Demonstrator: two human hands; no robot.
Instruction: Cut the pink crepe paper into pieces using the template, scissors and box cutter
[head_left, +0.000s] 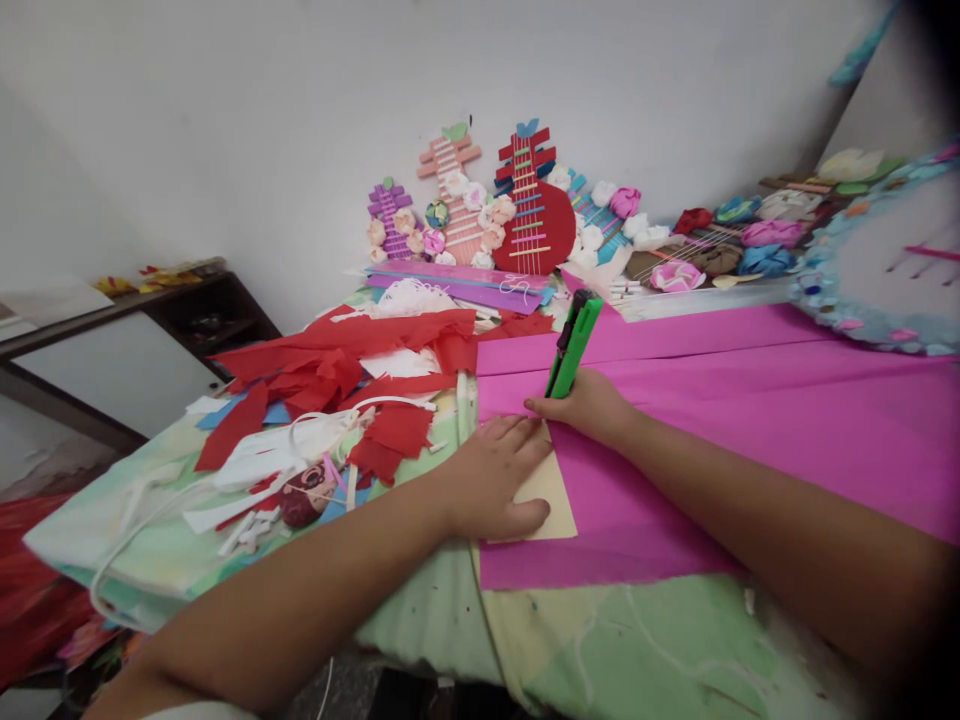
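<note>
My left hand [491,475] lies flat, fingers spread, pressing a small beige card [551,500] onto a large pink paper sheet [735,420] on the table. My right hand [589,405] is closed round a green utility knife [574,345], held upright with its tip down at the card's upper edge, just beside my left fingertips. The pink sheet covers the right half of the table and has long creases across it.
Red paper scraps [345,365] and white strips [277,455] are piled left of the pink sheet on a green cloth [600,650]. Paper guitar-shaped crafts [529,215] and paper flowers [675,275] line the wall behind. A dark side table [150,310] stands at left.
</note>
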